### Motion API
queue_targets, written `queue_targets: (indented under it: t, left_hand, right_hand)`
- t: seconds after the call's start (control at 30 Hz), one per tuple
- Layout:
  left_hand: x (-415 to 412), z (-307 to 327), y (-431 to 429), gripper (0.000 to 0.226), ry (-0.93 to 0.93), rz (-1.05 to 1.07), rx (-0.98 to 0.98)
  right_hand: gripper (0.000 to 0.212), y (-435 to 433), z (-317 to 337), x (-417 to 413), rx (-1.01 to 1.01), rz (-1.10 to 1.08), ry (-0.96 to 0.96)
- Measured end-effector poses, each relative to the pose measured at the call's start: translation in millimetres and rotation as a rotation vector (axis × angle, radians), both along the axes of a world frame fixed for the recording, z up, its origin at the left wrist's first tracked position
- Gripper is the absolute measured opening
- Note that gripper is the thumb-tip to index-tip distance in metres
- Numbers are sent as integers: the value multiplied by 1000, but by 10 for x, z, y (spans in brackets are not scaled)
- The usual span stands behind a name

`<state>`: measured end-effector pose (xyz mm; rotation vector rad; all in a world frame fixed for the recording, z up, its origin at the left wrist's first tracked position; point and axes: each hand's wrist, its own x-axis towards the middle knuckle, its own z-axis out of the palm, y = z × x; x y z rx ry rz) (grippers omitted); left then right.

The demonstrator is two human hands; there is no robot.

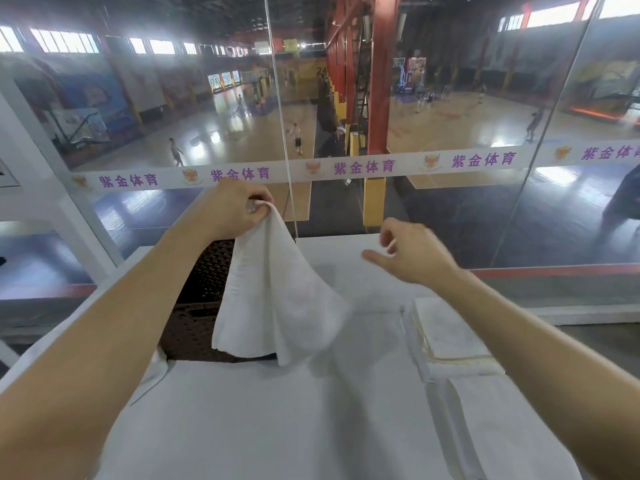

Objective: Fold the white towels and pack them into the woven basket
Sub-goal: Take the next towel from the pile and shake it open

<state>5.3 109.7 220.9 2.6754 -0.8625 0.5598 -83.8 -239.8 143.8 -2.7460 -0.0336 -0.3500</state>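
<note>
One towel [277, 299] up, none seen in the woven basket [201, 292] yet

Your left hand [239, 206] pinches one corner of that white towel between thumb and curled fingers and holds it high, so the cloth hangs in a loose, unfolded drape. Its lower edge dangles near the basket's near rim and the white table [311, 427], and it covers part of the basket from view. Your right hand [412, 251] hovers apart from the cloth over the far side of the table. Its fingers are loosely curled and the forefinger stretches toward the towel. It appears to hold nothing, though a pale patch between the fingers is hard to read.

Further out, the basket stands on the left of the table, dark and open-weave, directly behind the hanging towel. What shows of its inside is dark, with no white cloth in it; the rest is hidden. On the right, under your right forearm, lies a pile of folded towels [446, 334] with pale trim, running toward you along the table edge. A strip of white cloth [156, 372] pokes out at the basket's near left corner; you cannot tell from here whether it is a towel or the table cover.

By the look of it you are partway through. Some towels seem folded already, this one is not yet started, and packing has not begun as far as the view shows. Left to do: take a second corner with your right hand, fold this towel, then move it and the pile into the basket
</note>
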Motion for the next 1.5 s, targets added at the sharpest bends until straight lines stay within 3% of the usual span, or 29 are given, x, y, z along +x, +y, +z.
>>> queue_targets:
  t: [0.13,0.2,0.3,0.47,0.63,0.73,0.9,1.03,1.2,1.33,1.5]
  left_hand:
    - [-84,83,-58,24,18,-49,50]
    - [-142,92,-47,27,21,-57,45]
    - [-235,89,33,22,22,-43,-8]
    - [-323,26,202,12,-7,30,-117]
    - [-375,-9,239,10,-10,47,-130]
    - [-369,-39,344,12,-2,94,-86]
    - [-324,-91,464,11,-3,129,-99]
    - [-255,-84,428,15,-19,109,-122]
    - [-173,-107,327,17,-9,84,-52]
    - [-119,-74,280,25,-28,73,-50]
    - [-100,-33,192,29,-114,-10,-24]
  right_hand:
    - [111,774,-235,116,186,167,148]
    - [120,1072,-320,207,297,216,239]
    - [101,1405,-423,233,375,244,336]
    - [70,1681,-584,1,325,132,-23]
    - [28,1719,-724,22,299,197,109]
    - [28,1484,-680,63,275,174,-8]
    - [64,979,-423,-7,-94,221,-106]
    - [48,673,-227,-142,-226,354,-79]
    - [34,508,170,-251,-712,567,51]
    - [42,347,297,-330,-784,674,26]
    - [22,223,422,-263,-1035,927,-383]
